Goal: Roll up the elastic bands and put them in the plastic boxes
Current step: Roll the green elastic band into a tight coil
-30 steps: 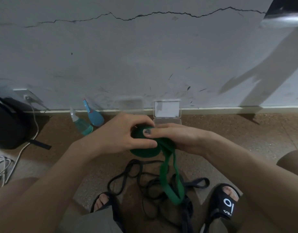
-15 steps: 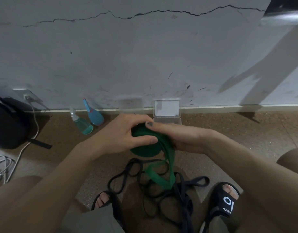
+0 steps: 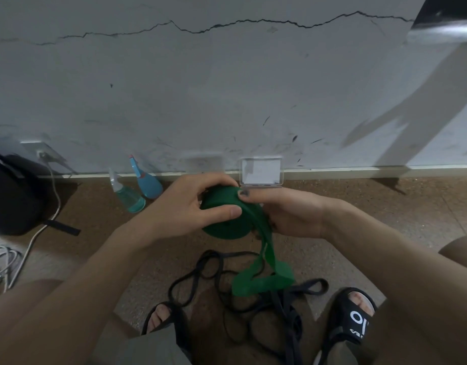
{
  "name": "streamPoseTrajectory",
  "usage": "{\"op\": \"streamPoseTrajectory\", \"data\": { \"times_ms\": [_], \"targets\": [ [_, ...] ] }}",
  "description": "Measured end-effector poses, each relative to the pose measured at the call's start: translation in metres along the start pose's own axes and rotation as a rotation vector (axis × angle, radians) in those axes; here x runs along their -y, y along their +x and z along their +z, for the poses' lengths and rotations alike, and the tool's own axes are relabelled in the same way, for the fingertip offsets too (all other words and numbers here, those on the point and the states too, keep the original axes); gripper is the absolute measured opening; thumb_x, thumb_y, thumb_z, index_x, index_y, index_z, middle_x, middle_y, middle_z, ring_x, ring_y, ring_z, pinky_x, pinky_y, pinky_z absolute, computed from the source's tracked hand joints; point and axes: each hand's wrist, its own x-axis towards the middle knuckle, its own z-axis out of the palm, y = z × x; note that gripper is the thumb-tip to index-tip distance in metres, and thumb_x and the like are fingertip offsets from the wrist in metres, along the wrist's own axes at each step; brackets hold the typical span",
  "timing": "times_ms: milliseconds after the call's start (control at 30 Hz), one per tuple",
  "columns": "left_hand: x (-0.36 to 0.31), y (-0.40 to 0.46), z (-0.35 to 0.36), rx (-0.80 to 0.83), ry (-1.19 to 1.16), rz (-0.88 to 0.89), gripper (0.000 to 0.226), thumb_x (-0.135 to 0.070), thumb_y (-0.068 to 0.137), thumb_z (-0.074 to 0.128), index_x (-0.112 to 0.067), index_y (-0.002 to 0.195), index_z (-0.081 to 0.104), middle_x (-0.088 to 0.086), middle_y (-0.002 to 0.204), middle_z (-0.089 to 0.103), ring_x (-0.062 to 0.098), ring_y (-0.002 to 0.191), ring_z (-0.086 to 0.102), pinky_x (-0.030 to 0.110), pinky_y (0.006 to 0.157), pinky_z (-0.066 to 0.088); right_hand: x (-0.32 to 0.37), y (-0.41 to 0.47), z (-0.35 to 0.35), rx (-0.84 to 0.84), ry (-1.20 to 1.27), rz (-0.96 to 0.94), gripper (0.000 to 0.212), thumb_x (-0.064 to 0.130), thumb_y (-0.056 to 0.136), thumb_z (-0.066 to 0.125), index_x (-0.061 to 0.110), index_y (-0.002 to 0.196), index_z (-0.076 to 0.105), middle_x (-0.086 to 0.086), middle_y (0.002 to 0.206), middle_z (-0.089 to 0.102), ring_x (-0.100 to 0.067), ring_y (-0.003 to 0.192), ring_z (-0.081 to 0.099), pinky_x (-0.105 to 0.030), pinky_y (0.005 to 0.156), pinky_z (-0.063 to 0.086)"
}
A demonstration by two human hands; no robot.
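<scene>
Head view: the left hand [image 3: 185, 206] curls around the green roll [image 3: 224, 219], thumb across its front. The right hand [image 3: 287, 214] pinches the green band [image 3: 266, 248] against the roll. The loose tail hangs down to the black bands [image 3: 253, 299] on the floor [image 3: 385, 206]. An open box [image 3: 261, 171] stands by the wall [image 3: 227, 88], just behind the hands.

One wide-angle camera sits on my head and looks forward and down. My fingers [image 3: 222, 213] lie close below it at mid-frame, my sandalled feet [image 3: 354, 318] nearer me at the bottom edge, the cracked wall [image 3: 227, 88] beyond my fingers filling the upper half. No second view shares this scene.
</scene>
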Motion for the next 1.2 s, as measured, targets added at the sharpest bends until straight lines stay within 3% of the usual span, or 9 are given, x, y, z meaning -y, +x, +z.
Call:
{"op": "streamPoseTrajectory", "data": {
  "times_ms": [133, 333, 500, 633, 700, 900, 1000, 1100, 1200],
  "targets": [
    [0.000, 0.002, 0.007, 0.097, 0.133, 0.003, 0.035, -0.052, 0.085, 0.071, -0.028, 0.109, 0.067, -0.014, 0.095, 0.068, 0.009, 0.088, 0.066, 0.032, 0.073, 0.054, -0.006, 0.009, 0.010, -0.087, -0.161, 0.028, 0.081, 0.071, 0.078, 0.073, 0.010, 0.130, 0.067, -0.015, 0.124, 0.073, -0.038, 0.119, 0.066, -0.056, 0.113, 0.044],
    [-0.001, 0.000, 0.000, -0.014, -0.021, 0.002, 0.036, -0.049, 0.085, 0.068, -0.023, 0.111, 0.069, -0.012, 0.099, 0.071, 0.011, 0.093, 0.068, 0.028, 0.076, 0.055, 0.001, 0.000, -0.001, 0.032, 0.009, -0.007, 0.056, 0.053, 0.094, 0.061, 0.020, 0.138, 0.063, -0.013, 0.136, 0.067, -0.037, 0.131, 0.058, -0.053, 0.116, 0.040],
    [0.002, 0.003, 0.007, 0.133, 0.192, -0.008, 0.033, -0.054, 0.086, 0.070, -0.031, 0.108, 0.067, -0.017, 0.094, 0.067, 0.006, 0.088, 0.064, 0.027, 0.072, 0.052, -0.006, 0.013, 0.012, -0.126, -0.244, 0.063, 0.097, 0.084, 0.059, 0.077, 0.013, 0.124, 0.070, -0.010, 0.114, 0.077, -0.029, 0.107, 0.074, -0.055, 0.105, 0.052],
    [0.002, 0.003, 0.006, 0.045, 0.138, 0.035, 0.037, -0.053, 0.088, 0.065, -0.025, 0.113, 0.068, -0.016, 0.099, 0.068, 0.007, 0.092, 0.065, 0.029, 0.075, 0.054, -0.002, 0.006, 0.001, 0.024, -0.099, 0.052, 0.057, 0.062, 0.093, 0.059, 0.024, 0.136, 0.063, -0.006, 0.130, 0.071, -0.027, 0.123, 0.066, -0.047, 0.111, 0.047],
    [0.001, 0.001, 0.004, 0.032, 0.090, 0.022, 0.037, -0.051, 0.088, 0.067, -0.026, 0.114, 0.068, -0.018, 0.101, 0.069, 0.007, 0.095, 0.066, 0.028, 0.077, 0.055, 0.001, 0.003, -0.005, 0.087, 0.004, 0.069, 0.051, 0.050, 0.095, 0.061, 0.019, 0.136, 0.063, -0.010, 0.132, 0.070, -0.029, 0.123, 0.065, -0.045, 0.108, 0.048],
    [0.002, 0.003, 0.009, 0.148, 0.228, 0.022, 0.030, -0.052, 0.088, 0.069, -0.028, 0.105, 0.066, -0.013, 0.088, 0.067, 0.007, 0.080, 0.064, 0.029, 0.067, 0.050, -0.007, 0.013, 0.010, -0.065, -0.244, 0.079, 0.070, 0.075, 0.084, 0.061, 0.021, 0.129, 0.069, -0.006, 0.119, 0.076, -0.025, 0.112, 0.072, -0.045, 0.108, 0.050],
    [0.001, 0.000, 0.002, 0.068, 0.066, 0.005, 0.033, -0.050, 0.087, 0.068, -0.026, 0.109, 0.069, -0.011, 0.093, 0.070, 0.012, 0.087, 0.068, 0.033, 0.071, 0.055, 0.000, 0.003, 0.002, 0.045, -0.097, 0.081, 0.054, 0.065, 0.092, 0.054, 0.031, 0.133, 0.064, -0.005, 0.128, 0.072, -0.026, 0.120, 0.066, -0.044, 0.109, 0.047],
    [0.001, -0.002, 0.001, 0.093, 0.042, -0.026, 0.034, -0.050, 0.086, 0.068, -0.028, 0.112, 0.067, -0.013, 0.100, 0.069, 0.010, 0.094, 0.068, 0.037, 0.077, 0.057, 0.000, 0.003, 0.000, 0.043, -0.078, 0.078, 0.056, 0.059, 0.092, 0.063, 0.019, 0.131, 0.067, -0.013, 0.127, 0.072, -0.038, 0.122, 0.065, -0.053, 0.111, 0.047],
    [0.002, 0.001, 0.010, 0.184, 0.182, -0.023, 0.034, -0.054, 0.087, 0.068, -0.032, 0.113, 0.066, -0.015, 0.098, 0.069, 0.006, 0.091, 0.066, 0.036, 0.076, 0.055, -0.005, 0.011, 0.010, -0.100, -0.279, 0.090, 0.076, 0.075, 0.076, 0.071, 0.015, 0.123, 0.071, -0.010, 0.115, 0.077, -0.033, 0.110, 0.072, -0.055, 0.107, 0.051]
  ]
}}
